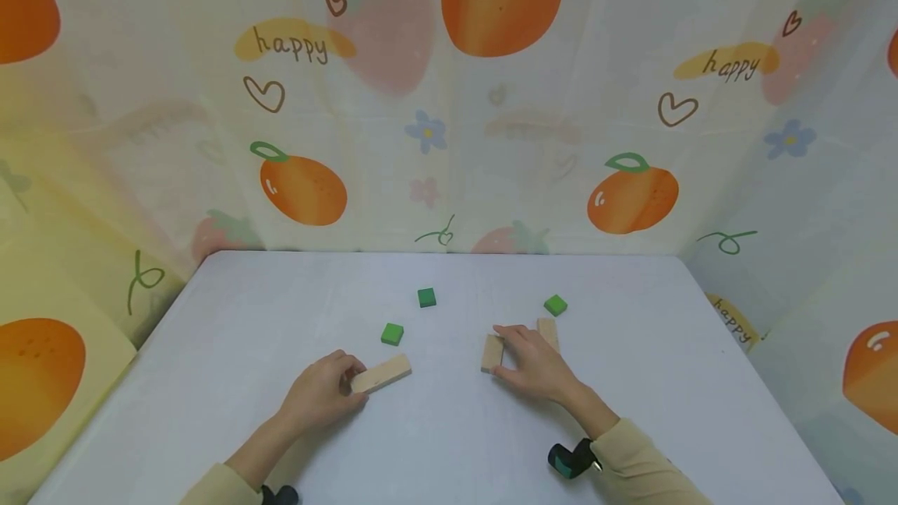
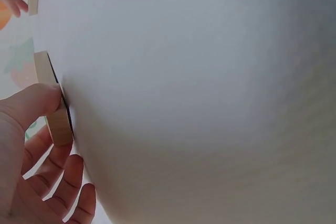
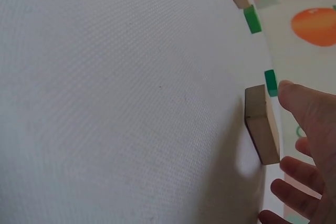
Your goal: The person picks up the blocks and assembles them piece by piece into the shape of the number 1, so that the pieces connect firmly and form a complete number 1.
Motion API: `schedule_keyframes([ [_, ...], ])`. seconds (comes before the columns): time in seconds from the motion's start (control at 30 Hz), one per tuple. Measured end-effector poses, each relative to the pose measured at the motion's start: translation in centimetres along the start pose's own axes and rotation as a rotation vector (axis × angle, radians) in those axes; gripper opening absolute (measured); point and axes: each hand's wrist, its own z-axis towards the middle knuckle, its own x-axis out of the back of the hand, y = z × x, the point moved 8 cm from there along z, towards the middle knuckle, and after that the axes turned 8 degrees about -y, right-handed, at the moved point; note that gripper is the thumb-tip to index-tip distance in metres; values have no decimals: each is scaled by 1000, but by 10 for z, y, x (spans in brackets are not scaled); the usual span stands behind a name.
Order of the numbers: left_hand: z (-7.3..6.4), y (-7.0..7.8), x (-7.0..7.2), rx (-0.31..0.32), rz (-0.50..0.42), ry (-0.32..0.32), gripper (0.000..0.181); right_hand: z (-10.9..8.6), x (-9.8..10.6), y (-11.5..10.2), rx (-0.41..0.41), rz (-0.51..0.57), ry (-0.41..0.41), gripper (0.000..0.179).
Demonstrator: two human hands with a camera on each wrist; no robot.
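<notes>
In the head view my left hand (image 1: 323, 392) pinches a long pale wooden block (image 1: 382, 373) by its near end, on the white table. The left wrist view shows the thumb lying on the block's face and the fingers at its end. My right hand (image 1: 533, 361) reaches around a second wooden block (image 1: 493, 353), thumb by its near end and index finger by its far end. From the right wrist, a gap shows between the thumb and this block (image 3: 262, 129), with the fingers loosely spread. A third wooden block (image 1: 548, 332) lies partly hidden behind the right hand.
Beyond the left block lie two small green blocks, one nearer (image 1: 392, 334) and one farther (image 1: 426, 298). Another green block (image 1: 556, 305) sits past the third wooden block. The white table (image 1: 449, 443) meets a fruit-print cloth (image 1: 449, 178) at its back edge.
</notes>
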Motion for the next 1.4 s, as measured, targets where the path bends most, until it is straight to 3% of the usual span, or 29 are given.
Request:
schedule_keyframes([
  [0.53,-2,14,15,-63,14,23,34,2,-4,2,-54,-19,-27,59],
  [0.87,-4,24,15,-55,13,3,34,3,-8,4,-65,-39,-30,58],
  [1.4,-11,43,16,-132,7,25,33,8,-6,2,-69,-36,-36,59],
])
